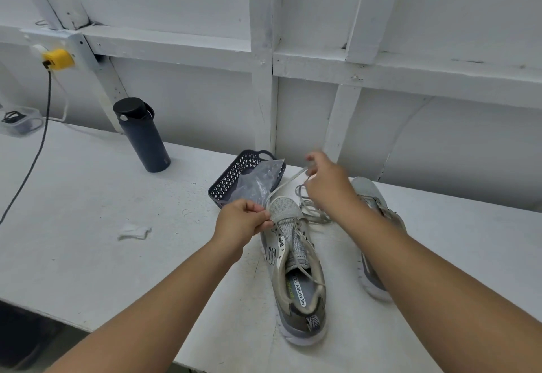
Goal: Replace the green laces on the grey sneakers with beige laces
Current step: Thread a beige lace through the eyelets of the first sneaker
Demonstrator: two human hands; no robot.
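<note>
A grey sneaker (pixel 296 273) lies on the white table, toe pointing away from me. My left hand (pixel 242 221) pinches its upper edge by the front eyelets. A beige lace (pixel 289 180) runs taut from those eyelets up to my right hand (pixel 327 180), which holds it raised above the table. More lace lies in loose loops (pixel 312 210) beside the toe. The second grey sneaker (pixel 371 196) sits to the right, mostly hidden behind my right forearm. No green lace is visible.
A dark perforated basket (pixel 234 173) holding a clear plastic bag (pixel 258 182) stands just behind the sneakers. A dark bottle (pixel 143 136) is at the back left. A crumpled scrap (pixel 133 232) lies left of my hands. A black cable (pixel 35 155) crosses the far left.
</note>
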